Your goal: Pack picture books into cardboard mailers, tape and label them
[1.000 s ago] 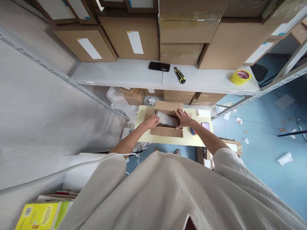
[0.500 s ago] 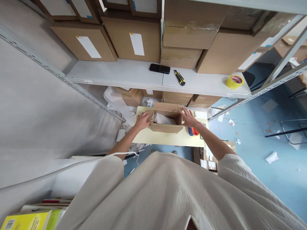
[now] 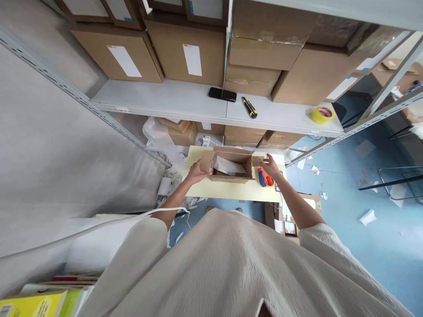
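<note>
An open cardboard box [image 3: 233,179] sits on the pale yellow table [image 3: 218,193], its side flaps folded outward. Inside lies a white, paper-like piece [image 3: 228,166], tilted; what is under it is hidden. My left hand [image 3: 197,172] is closed around the box's left flap, with some fingers out of sight behind it. At the opposite end, my right hand [image 3: 271,167] pinches the edge of the right flap [image 3: 258,161]. Just below that flap, a red and blue tape dispenser [image 3: 265,178] stands on the table.
Above the table, a grey shelf [image 3: 158,99] holds a black phone [image 3: 222,94], a yellow-black box cutter [image 3: 249,108], a yellow tape roll [image 3: 321,115] and several closed cartons [image 3: 188,53]. Paper scraps [image 3: 368,217] lie on the blue floor. A white cable [image 3: 132,219] crosses at left.
The box's side flaps have swung outward. My right hand has moved right with its flap, and my left hand has shifted slightly lower. More of the white piece inside shows.
</note>
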Motion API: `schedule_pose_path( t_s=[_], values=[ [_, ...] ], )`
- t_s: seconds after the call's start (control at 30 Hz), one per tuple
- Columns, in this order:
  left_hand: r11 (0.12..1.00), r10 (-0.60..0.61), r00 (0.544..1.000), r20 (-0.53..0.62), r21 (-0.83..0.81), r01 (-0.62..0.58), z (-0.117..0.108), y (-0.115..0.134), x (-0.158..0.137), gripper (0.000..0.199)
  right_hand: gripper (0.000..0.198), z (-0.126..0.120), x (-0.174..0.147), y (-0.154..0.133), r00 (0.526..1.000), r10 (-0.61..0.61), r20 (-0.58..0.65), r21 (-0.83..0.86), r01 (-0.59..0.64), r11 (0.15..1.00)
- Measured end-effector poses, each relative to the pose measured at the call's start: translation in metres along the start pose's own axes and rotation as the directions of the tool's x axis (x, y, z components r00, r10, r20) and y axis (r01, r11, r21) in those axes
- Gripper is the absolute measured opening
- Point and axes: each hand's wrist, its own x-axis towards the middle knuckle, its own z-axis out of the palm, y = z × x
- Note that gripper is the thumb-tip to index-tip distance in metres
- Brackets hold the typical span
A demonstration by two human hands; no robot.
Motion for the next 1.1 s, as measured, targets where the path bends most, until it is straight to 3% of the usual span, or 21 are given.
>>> schedule_pose_path(
  t_s=[0.07, 0.2, 0.37, 0.47, 0.57, 0.73, 0.9, 1.1],
  values=[
    [1.0, 0.01, 1.0, -0.006, -0.015, -0.01, 0.0, 0.002, -0.003, 0.108, 0.102, 0.003, -0.003, -0.008, 0.998, -0.057, -0.01, 0.071, 0.057, 0.996],
    [0.991, 0.12, 0.991, -0.059, -0.044, -0.123, -0.002, 0.007, -0.006, 0.1, 0.085, 0.012, -0.005, -0.028, 0.986, -0.16, -0.048, 0.049, 0.163, 0.985],
    [0.965, 0.247, 0.964, -0.095, -0.069, -0.254, -0.007, 0.015, -0.012, 0.075, 0.062, 0.015, 0.002, -0.032, 0.98, -0.116, -0.164, -0.116, 0.098, 0.989],
    [0.945, 0.296, 0.954, -0.057, -0.125, -0.301, -0.009, 0.021, -0.015, 0.048, 0.055, 0.016, 0.006, -0.03, 0.99, -0.078, -0.116, -0.217, 0.052, 0.975],
    [0.911, 0.374, 0.928, -0.001, -0.185, -0.368, -0.008, 0.028, -0.018, 0.033, 0.062, 0.018, 0.012, -0.034, 0.994, -0.109, -0.009, -0.32, 0.1, 0.942],
    [0.886, 0.445, 0.892, 0.087, -0.19, -0.423, -0.001, 0.038, -0.018, 0.042, 0.085, 0.017, 0.033, -0.049, 0.995, -0.079, 0.064, -0.352, 0.096, 0.931],
    [0.896, 0.445, 0.876, 0.186, -0.098, -0.434, 0.008, 0.039, -0.018, 0.05, 0.089, 0.007, 0.049, -0.054, 0.994, 0.008, 0.106, -0.23, 0.017, 0.973],
    [0.904, 0.401, 0.864, 0.304, 0.02, -0.427, 0.01, 0.039, -0.021, 0.053, 0.085, 0.0, 0.059, -0.046, 0.995, -0.029, 0.096, -0.094, 0.038, 0.995]
  ],
)
